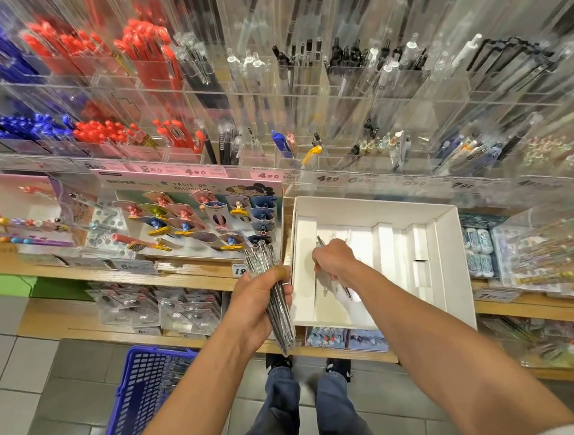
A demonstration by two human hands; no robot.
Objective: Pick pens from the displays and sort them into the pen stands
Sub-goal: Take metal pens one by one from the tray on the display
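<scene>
My left hand (259,296) grips a thick bundle of clear-barrelled pens (279,315), their tops fanning out above my fist and their tips pointing down past the shelf edge. Inside a white cardboard box (448,256) on the wooden shelf, my right hand (333,260) curls round a few slim clear pens (329,287). Behind and above stand rows of clear acrylic pen stands (303,89) holding blue, red, black and clear pens.
A blue plastic shopping basket (138,393) sits on the tiled floor at my lower left. A pink display card of novelty pens (193,218) stands left of the box. Packaged stationery (557,264) fills the shelf at right. White foam dividers (386,254) line the box.
</scene>
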